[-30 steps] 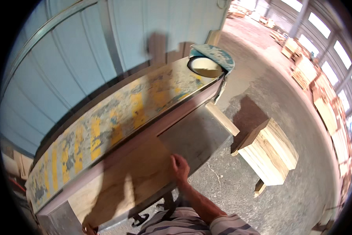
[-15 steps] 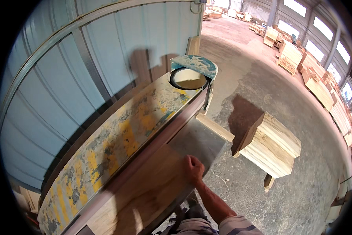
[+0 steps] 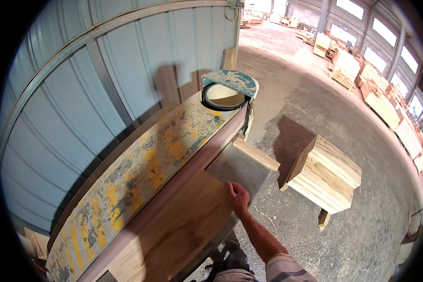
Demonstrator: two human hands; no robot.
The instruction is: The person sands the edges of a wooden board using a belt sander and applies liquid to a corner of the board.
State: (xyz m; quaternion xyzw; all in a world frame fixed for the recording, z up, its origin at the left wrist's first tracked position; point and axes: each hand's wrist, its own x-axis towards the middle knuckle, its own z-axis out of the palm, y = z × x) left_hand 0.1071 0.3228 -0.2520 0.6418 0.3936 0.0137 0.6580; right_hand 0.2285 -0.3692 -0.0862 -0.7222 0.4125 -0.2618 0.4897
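Right hand [image 3: 238,196] slid forward along 1 board [image 3: 173,230]; 1 stack [image 3: 326,174] beside.

A stack of pale wooden boards [image 3: 326,173] sits on the concrete floor [image 3: 362,235], raised on short blocks and casting a dark shadow toward the left. A corrugated metal wall [image 3: 103,70] runs along the left side. Far off, more stacks of timber [image 3: 385,105] line the hall under the windows [image 3: 385,30] on the right.
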